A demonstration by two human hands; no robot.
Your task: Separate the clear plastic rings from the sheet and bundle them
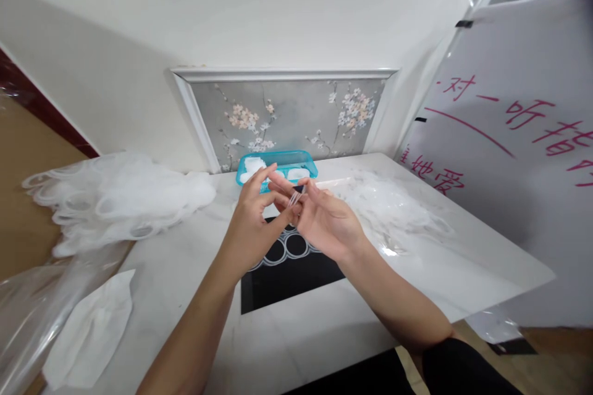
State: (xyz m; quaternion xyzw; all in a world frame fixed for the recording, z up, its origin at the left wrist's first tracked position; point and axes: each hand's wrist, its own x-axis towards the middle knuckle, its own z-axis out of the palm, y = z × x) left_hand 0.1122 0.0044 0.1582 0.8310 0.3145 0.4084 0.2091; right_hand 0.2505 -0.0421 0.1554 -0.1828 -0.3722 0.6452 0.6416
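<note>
Over a black mat [301, 281] my two hands meet, fingertips almost touching. My left hand [252, 219] is closed, its thumb and fingers pinching thin white strands [294, 199]. Those strands stretch across the fingers of my right hand [327, 219], palm up and curled closed around them. A small dark piece [299, 189] shows at the right fingertips; I cannot make out what it is. White rings [296, 245] lie in rows on the mat below, partly hidden by my hands. Just behind stands a teal tray [303, 155] with white pieces inside.
A heap of white rings [125, 194] covers the table's left side, near clear plastic and a white leaf-shaped sheet [90, 327]. Clear plastic bags [393, 207] lie at right. A wall with a floral panel [287, 114] bounds the back; a written-on whiteboard [523, 216] stands right.
</note>
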